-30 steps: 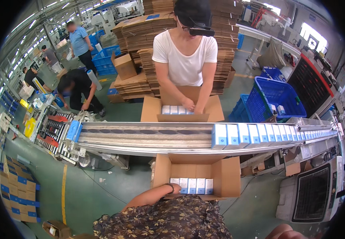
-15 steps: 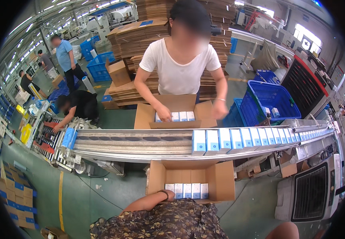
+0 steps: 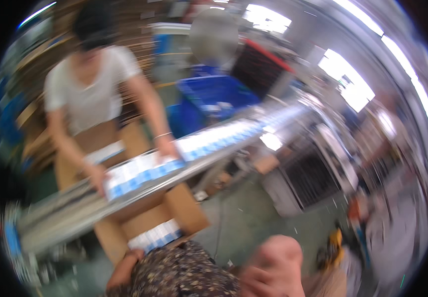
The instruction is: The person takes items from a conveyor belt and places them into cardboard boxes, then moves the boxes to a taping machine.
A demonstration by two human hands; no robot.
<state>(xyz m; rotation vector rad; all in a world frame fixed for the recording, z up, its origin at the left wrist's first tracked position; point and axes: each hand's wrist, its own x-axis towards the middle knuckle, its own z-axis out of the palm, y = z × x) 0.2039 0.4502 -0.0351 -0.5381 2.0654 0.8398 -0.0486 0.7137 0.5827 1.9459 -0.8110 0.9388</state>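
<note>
My left hand [image 3: 136, 254] is at the near left corner of an open cardboard carton [image 3: 189, 208], beside a row of small white-and-blue boxes [image 3: 155, 234] standing in it. Its fingers are mostly hidden, so any grip does not show. My right hand [image 3: 273, 267] is raised at the lower middle, close to the camera and apart from the carton. Blur smears its fingers, and no object shows in it. The patterned cloth [image 3: 184, 272] of my clothing covers part of the carton's near side.
Across the conveyor [image 3: 55, 225], a person in a white shirt [image 3: 88, 89] has both hands at a row of white-and-blue boxes [image 3: 144, 171]. Another carton [image 3: 65, 173] stands before that person. Beyond the belt is a blue crate [image 3: 214, 94]; a grey grilled unit [image 3: 308, 178] stands at right.
The view has swung right and tilted, and is now blurred. My right hand has come into view. The other person's hands moved from the far carton to boxes on the conveyor.
</note>
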